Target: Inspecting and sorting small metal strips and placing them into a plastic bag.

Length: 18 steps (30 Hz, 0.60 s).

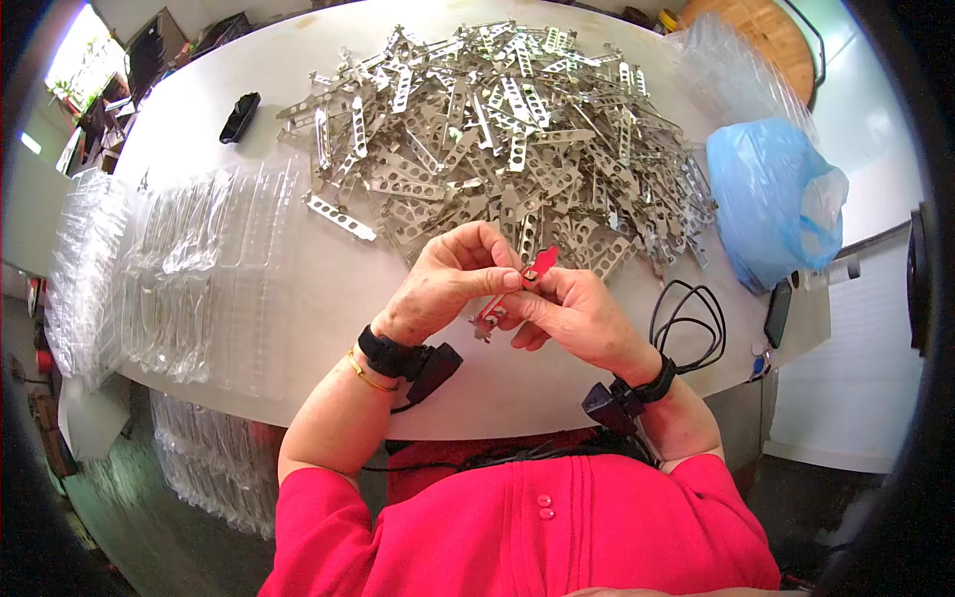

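Between my two hands, in front of the heap, is a thin metal bracket (pixel 542 263) whose shiny face looks red. My left hand (pixel 450 279) pinches it between thumb and fingers near its upper part. From the other side my right hand (pixel 585 316) grips it too, with fingers curled beneath. The bracket's lower end (pixel 485 320) sticks out under the left fingers; its middle is hidden by them. Beyond the hands lies a large heap of similar metal brackets (pixel 517 149) with round holes. One loose bracket (pixel 340 217) lies at the heap's left edge.
Clear plastic trays (pixel 179 269) are at the left, some holding wrapped pieces. A small black tray (pixel 240 117) lies at the far left. At the right sit a blue plastic bag (pixel 771 199) and a coiled black cable (pixel 696 323). More clear plastic (pixel 741 70) lies beyond the bag.
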### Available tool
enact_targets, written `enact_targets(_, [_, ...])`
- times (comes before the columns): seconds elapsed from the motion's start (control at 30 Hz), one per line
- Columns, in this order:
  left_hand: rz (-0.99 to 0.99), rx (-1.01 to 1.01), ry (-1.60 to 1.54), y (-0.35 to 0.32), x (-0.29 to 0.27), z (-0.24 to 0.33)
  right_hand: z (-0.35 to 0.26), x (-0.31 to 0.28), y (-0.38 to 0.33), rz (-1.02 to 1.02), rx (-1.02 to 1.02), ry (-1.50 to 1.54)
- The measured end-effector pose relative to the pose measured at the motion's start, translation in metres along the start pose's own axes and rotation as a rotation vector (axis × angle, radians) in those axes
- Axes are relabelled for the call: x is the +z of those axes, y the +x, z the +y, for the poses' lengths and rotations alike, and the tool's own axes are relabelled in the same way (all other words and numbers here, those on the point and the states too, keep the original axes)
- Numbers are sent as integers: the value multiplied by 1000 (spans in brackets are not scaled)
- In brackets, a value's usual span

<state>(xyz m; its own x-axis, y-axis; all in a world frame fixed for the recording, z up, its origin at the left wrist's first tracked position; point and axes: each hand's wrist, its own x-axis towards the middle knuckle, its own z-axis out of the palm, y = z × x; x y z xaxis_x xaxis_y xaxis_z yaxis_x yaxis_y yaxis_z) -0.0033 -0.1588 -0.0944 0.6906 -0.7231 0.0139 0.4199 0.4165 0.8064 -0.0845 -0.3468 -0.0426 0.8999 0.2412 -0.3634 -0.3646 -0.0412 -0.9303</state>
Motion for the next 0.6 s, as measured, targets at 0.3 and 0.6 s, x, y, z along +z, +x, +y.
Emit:
enact_targets(0.3, [40,0,60,0,1,1,2,0,3,36,46,-72])
enact_targets(0.6, [90,-8,74,-2,9,9,-5,-8,1,210,-164,-91])
